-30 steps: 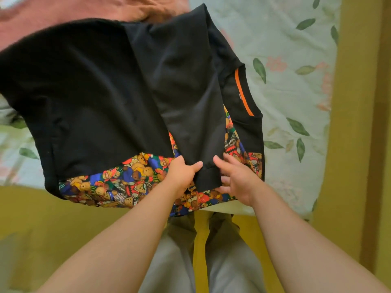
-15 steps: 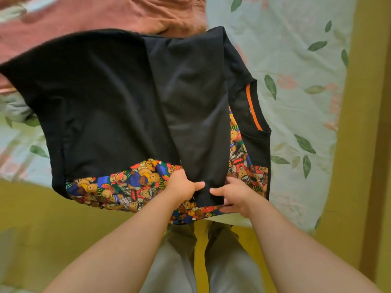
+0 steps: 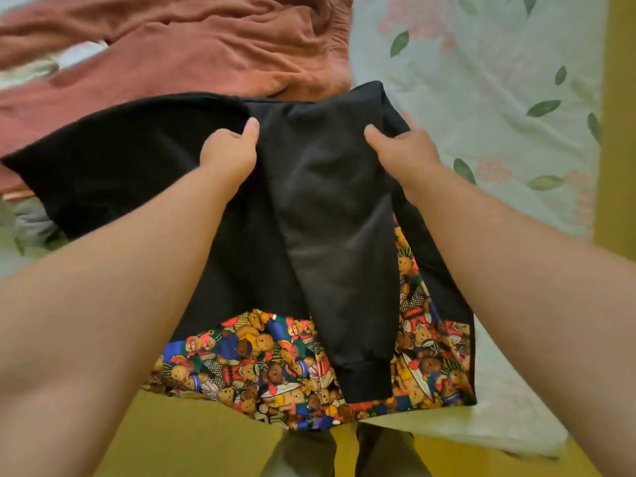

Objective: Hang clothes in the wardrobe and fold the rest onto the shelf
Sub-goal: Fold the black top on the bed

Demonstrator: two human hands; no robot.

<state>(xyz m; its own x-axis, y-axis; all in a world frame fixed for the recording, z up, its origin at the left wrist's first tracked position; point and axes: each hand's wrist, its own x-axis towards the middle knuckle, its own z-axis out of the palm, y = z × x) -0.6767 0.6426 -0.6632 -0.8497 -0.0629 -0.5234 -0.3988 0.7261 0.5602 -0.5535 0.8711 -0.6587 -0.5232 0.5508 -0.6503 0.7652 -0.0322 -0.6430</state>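
Two hands: the left hand (image 3: 230, 154) and the right hand (image 3: 401, 149) each grip an upper edge of the sleeve (image 3: 330, 218), thumbs on top, fingers curled into the cloth.
Sleeve: folded down across the black sweatshirt (image 3: 120, 173), with its cuff (image 3: 368, 380) lying on the teddy-bear print band (image 3: 261, 370).
Sweatshirt: spread on the floral bedsheet (image 3: 481, 80), at the bed's near edge.
Behind: a rust-coloured garment (image 3: 206, 46) touches its far edge.

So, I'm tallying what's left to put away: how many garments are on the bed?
2 for sure: the black bear-print top, gripped by the left hand and right hand, and a rust-red garment behind it. Grey cloth at the left edge may be a hidden third.
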